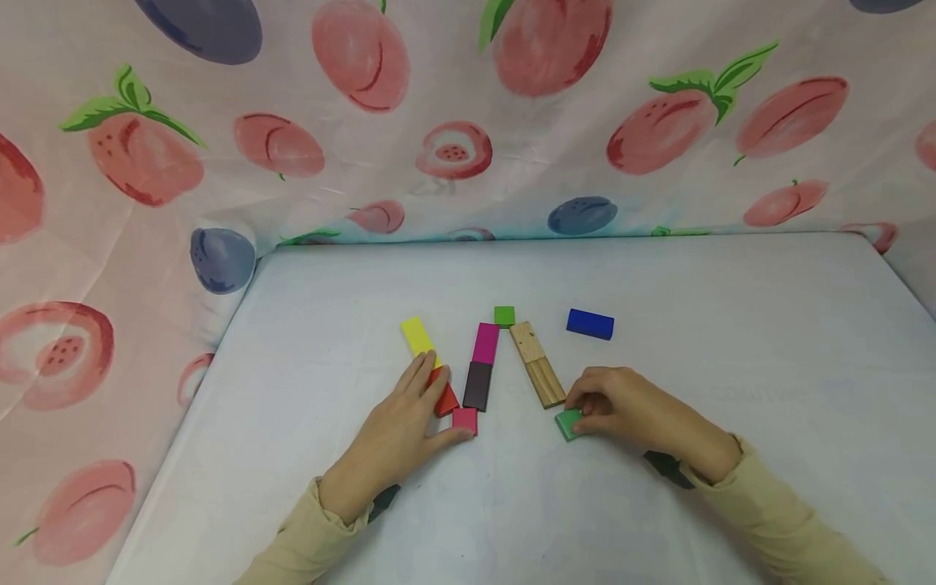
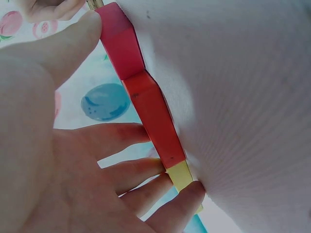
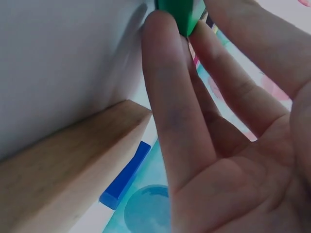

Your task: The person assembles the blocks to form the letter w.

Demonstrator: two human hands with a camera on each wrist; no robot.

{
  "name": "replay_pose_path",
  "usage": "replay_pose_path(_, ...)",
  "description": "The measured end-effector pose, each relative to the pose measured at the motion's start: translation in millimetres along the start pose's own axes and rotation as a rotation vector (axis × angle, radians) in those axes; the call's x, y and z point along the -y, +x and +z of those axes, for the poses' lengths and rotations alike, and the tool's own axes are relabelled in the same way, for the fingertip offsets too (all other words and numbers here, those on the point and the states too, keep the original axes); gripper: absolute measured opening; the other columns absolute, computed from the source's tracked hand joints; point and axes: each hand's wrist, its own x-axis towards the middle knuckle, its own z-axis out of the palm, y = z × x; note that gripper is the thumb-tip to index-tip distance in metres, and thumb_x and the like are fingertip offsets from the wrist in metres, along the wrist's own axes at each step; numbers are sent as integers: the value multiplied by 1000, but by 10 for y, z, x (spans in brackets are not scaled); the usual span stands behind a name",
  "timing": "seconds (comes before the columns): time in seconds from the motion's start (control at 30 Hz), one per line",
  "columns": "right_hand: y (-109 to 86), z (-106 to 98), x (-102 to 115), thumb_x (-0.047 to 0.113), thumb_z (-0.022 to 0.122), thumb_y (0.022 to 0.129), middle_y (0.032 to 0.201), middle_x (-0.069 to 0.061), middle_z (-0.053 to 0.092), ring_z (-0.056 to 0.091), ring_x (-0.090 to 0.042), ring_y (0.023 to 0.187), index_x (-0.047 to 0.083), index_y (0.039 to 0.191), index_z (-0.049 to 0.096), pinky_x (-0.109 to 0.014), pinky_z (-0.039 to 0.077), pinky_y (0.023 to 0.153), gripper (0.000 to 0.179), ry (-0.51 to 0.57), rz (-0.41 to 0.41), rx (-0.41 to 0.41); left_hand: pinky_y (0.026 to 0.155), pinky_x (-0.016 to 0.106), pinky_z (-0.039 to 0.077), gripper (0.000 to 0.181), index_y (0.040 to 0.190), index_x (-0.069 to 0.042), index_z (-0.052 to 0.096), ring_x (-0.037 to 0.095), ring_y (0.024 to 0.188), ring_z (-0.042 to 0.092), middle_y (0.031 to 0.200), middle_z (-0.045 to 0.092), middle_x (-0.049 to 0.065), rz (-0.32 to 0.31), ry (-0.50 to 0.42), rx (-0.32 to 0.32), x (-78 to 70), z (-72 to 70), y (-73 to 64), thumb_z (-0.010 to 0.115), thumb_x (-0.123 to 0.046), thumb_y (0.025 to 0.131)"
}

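Observation:
In the head view, blocks lie in a zigzag on the white table. My left hand [image 1: 395, 426] rests along its left end, fingers extended over the yellow block [image 1: 414, 331] and the red block [image 1: 446, 400]. Its thumb touches the pink block [image 1: 464, 421], which meets the red one, as the left wrist view also shows. My right hand [image 1: 625, 406] pinches a green block [image 1: 566, 424] between thumb and fingers, just below the lower wooden block [image 1: 545, 383]. An upper wooden block [image 1: 526, 341] adjoins that one. In the right wrist view the fingertips hide part of the green block [image 3: 177, 14].
A magenta block [image 1: 486, 343] and a dark block [image 1: 478, 386] form the middle slant. A light green block [image 1: 504, 316] sits at the top between the slants. A blue block [image 1: 590, 324] lies apart at the right. Fruit-patterned cloth [image 1: 439, 97] hangs behind the table [image 1: 768, 325].

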Motion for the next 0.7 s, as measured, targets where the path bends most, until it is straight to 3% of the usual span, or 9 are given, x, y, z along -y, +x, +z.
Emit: replay_pose_path(0.7,-18,-10,2,19,84,78,82,7,64,57,-1,73,8,91,70,-21,53,67,22,17,35,-45,110,45,42,92,149,-4,43,33,152,18,162,26,20,-22,-10,29,-16,-18,5,71,-60,83)
